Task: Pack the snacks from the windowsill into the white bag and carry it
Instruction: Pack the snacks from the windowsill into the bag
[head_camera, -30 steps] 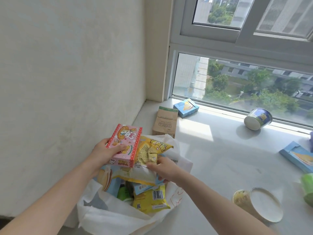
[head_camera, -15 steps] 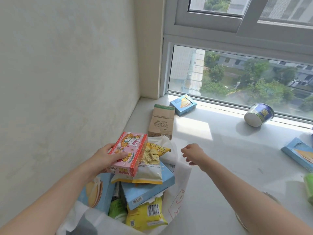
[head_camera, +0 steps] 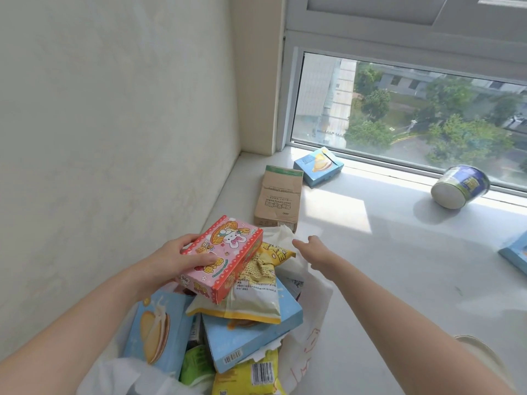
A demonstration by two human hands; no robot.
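My left hand (head_camera: 174, 260) grips a pink cartoon snack box (head_camera: 225, 255) over the mouth of the white bag (head_camera: 310, 317). The bag stands against the wall at the near left and holds several snacks: a yellow chip packet (head_camera: 253, 283), blue boxes (head_camera: 251, 334) and a yellow pack. My right hand (head_camera: 316, 252) reaches forward over the bag's far rim with fingers extended, holding nothing. Just beyond it a brown cardboard box (head_camera: 279, 201) lies on the windowsill (head_camera: 370, 266). A small blue box (head_camera: 318, 166) lies further back by the glass.
A blue instant-noodle cup (head_camera: 459, 186) lies on its side by the window at the right. Another blue box (head_camera: 516, 255) pokes in at the right edge. The wall runs close along the left. A round pale lid shows at the lower right edge.
My right hand let go of the yellow packet in the bag and now stretches forward toward the brown box. The left hand keeps its grip on the pink box.
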